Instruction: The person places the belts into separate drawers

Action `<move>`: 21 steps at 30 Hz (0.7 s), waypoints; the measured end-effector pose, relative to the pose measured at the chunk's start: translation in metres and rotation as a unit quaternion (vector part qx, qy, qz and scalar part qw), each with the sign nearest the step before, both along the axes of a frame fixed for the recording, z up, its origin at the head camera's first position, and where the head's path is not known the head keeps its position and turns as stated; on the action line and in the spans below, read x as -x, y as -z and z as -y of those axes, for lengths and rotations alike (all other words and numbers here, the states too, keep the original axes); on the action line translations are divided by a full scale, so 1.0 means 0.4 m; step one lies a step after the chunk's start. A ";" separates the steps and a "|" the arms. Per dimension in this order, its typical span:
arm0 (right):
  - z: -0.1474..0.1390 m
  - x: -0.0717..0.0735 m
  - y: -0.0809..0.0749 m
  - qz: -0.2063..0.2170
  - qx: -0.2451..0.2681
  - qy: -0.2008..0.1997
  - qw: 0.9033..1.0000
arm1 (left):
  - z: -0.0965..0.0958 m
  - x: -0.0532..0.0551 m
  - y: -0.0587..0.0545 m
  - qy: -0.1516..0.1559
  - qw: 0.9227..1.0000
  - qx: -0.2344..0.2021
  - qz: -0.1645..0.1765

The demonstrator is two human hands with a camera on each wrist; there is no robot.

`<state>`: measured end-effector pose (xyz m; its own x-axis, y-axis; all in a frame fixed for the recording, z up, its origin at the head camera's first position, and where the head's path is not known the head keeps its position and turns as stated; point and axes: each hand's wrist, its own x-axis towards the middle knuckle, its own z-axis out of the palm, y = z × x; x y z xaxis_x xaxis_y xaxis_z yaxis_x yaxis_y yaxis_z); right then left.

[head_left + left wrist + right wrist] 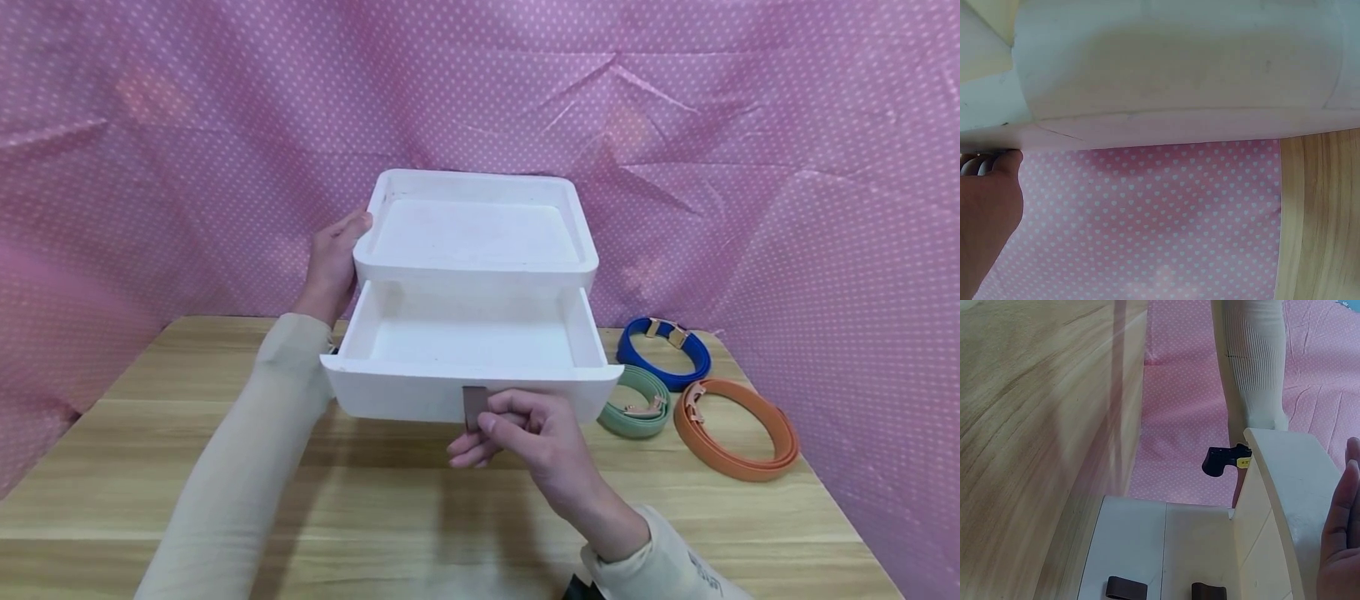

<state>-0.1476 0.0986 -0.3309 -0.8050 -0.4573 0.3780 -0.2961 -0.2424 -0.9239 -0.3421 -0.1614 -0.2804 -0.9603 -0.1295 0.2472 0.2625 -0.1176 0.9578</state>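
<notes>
A white storage box (480, 274) has a tray-like top, and its upper drawer (465, 333) is pulled out, with nothing inside. My left hand (335, 258) holds the box's rear left side, thumb at the top rim; in the left wrist view its fingers bend at the edge of the white wall (1179, 69). With thumb and fingers my right hand (536, 437) pinches the brown pull tab (473, 407) on the drawer front. Two more brown tabs (1127, 589) show on the white fronts below the drawer in the right wrist view.
To the right on the wooden table (112, 467) lie three coiled belts: a blue belt (701, 358), a green belt (637, 427) and an orange-brown belt (731, 463), each with a metal buckle. Pink dotted cloth (675, 125) hangs behind and at the sides.
</notes>
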 end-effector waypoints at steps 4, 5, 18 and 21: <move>-0.002 -0.001 0.002 -0.003 0.004 -0.004 1.000 | -0.001 0.000 0.003 0.004 1.000 -0.008 -0.005; -0.003 -0.001 0.002 -0.004 0.004 -0.004 1.000 | -0.001 -0.001 0.003 0.005 1.000 -0.008 -0.005; -0.011 -0.011 0.010 -0.007 0.003 -0.001 1.000 | -0.005 -0.010 0.007 0.012 1.000 -0.016 -0.009; -0.011 -0.014 0.010 -0.006 0.003 -0.002 1.000 | -0.003 -0.016 0.005 0.013 1.000 -0.007 -0.007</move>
